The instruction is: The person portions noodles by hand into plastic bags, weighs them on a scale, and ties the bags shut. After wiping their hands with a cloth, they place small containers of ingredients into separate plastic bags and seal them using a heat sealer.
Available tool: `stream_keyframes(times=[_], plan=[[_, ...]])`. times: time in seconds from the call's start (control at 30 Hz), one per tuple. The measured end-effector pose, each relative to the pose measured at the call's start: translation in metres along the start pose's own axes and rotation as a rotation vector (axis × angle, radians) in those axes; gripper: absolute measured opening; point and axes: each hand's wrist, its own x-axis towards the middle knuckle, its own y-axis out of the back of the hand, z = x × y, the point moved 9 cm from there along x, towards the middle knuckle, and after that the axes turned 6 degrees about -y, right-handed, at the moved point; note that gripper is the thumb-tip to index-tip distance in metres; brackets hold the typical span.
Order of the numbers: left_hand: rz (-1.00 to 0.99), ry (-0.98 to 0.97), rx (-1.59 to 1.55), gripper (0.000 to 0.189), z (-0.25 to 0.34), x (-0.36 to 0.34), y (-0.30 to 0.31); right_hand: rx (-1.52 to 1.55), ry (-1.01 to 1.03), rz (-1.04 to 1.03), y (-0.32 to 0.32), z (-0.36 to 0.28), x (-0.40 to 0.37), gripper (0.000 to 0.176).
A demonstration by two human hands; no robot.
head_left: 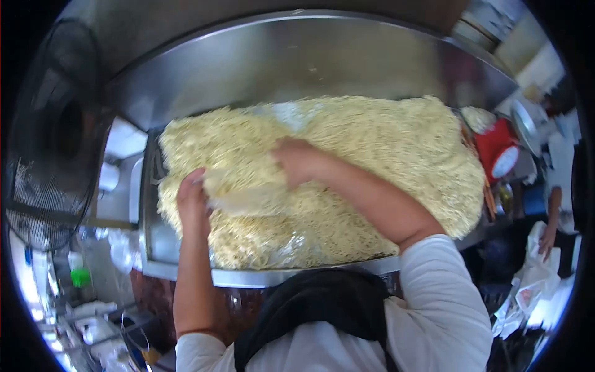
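Grasps the left end of a clear plastic bag [251, 199] in the left hand [192, 191], with the grip closed on the thin film. Extends the bag rightward from that grip, low over the pale noodles [396, 142], toward the near side of the right hand [296, 158]. Cannot tell, through the film, noodles inside the bag from noodles beneath it. Holds the right hand at the left-middle part of the heap, with its grip too blurred to call released, clenched or grasping noodles.

Spreads the heap across most of the metal table [248, 278], up close to the raised far wall [260, 65]. Shows glossy clear plastic [294, 245] among the near noodles. Sets a red scale [496, 144] just beside the heap at the right, with a round white dial [505, 162] facing near; cannot read its markings, too small and blurred. Places a large mesh guard [52, 130] at the far left. Includes, at the right, another person's hand [547, 239] at a white bag [534, 270].
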Motion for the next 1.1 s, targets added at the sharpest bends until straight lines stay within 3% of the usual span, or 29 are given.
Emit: stream_keyframes(times=[0.03,0.1,0.13,0.2,0.27,0.37,0.47,0.5,0.53,0.6,0.63,0.73,0.77,0.87,0.97,1.1], plan=[[0.002,-0.042,-0.014,0.029,0.010,-0.002,-0.009,-0.159,0.023,0.150,-0.015,0.007,0.003,0.059],[-0.008,-0.065,-0.070,0.029,0.026,-0.001,-0.007,-0.157,0.046,0.318,-0.028,0.017,0.008,0.052],[-0.012,-0.043,-0.106,0.028,0.031,0.007,0.004,-0.166,0.011,0.339,-0.018,0.022,0.001,0.052],[-0.195,-0.081,-0.264,0.028,0.049,0.017,0.016,0.156,-0.012,0.134,-0.010,0.018,-0.008,0.039],[-0.215,-0.060,-0.277,0.034,0.062,0.006,0.012,0.224,0.013,0.189,0.013,0.006,-0.023,0.032],[-0.455,-0.122,0.127,0.056,0.073,-0.022,-0.030,0.378,0.029,0.193,0.040,-0.018,-0.034,0.028],[-0.688,-0.266,0.361,0.074,0.065,-0.047,-0.095,0.203,0.087,0.090,0.056,-0.054,-0.045,0.026],[-0.683,-0.247,0.627,0.065,0.049,-0.041,-0.097,0.147,0.073,0.067,0.057,-0.060,-0.045,0.026],[-0.676,-0.242,0.627,0.065,0.037,-0.036,-0.101,0.090,0.058,0.044,0.054,-0.063,-0.044,0.026],[-0.628,-0.492,0.861,0.054,0.029,-0.030,-0.112,0.110,0.063,0.026,0.053,-0.060,-0.039,0.028],[-0.647,-0.466,0.841,0.039,0.023,-0.029,-0.111,0.131,0.062,0.014,0.053,-0.057,-0.037,0.031],[-0.613,-0.383,0.684,0.031,0.031,-0.016,-0.091,0.340,0.211,0.054,0.042,-0.033,-0.034,0.033],[-0.618,-0.305,0.711,0.023,0.035,-0.014,-0.080,0.215,0.158,0.020,0.031,-0.017,-0.030,0.035],[-0.609,-0.216,0.507,0.022,0.048,-0.002,-0.050,0.084,-0.063,0.013,0.006,0.039,-0.020,0.037],[-0.514,-0.120,0.436,0.021,0.048,-0.001,-0.028,0.017,-0.107,0.106,0.006,0.057,-0.024,0.040],[-0.483,-0.038,0.359,0.025,0.030,-0.008,-0.022,0.047,0.001,0.235,0.009,0.019,-0.032,0.043]])
